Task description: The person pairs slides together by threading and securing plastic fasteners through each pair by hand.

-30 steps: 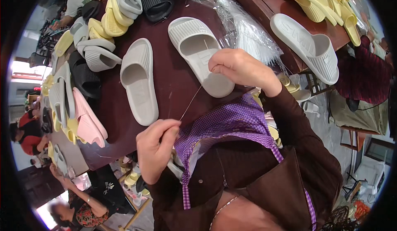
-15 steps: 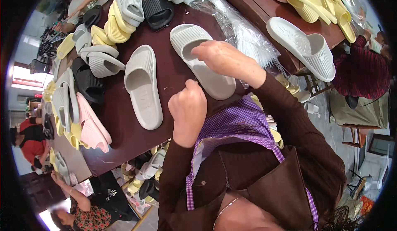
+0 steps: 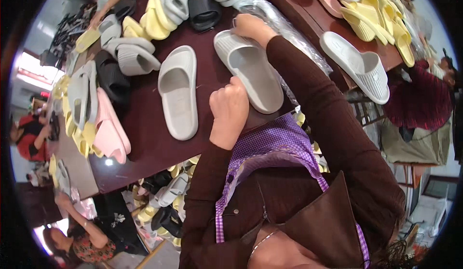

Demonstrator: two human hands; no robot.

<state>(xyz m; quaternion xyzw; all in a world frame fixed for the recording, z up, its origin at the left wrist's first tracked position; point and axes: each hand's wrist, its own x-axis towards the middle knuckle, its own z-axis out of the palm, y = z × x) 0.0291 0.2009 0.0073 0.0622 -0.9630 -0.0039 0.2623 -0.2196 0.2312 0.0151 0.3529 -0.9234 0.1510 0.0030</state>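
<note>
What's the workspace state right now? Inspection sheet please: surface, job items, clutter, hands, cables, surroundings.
Surface: dark red-brown table, crowded.
Job's things: two grey slides; near slide under both hands, second slide lies apart to its left.
Clutter: piles of yellow, grey, black and pink slides; clear plastic bags.
Hands: left hand fisted at the near slide's heel end; right hand at its toe end.
Cables: nothing seen.
Surroundings: other people around the table; more slides on the floor.
</note>
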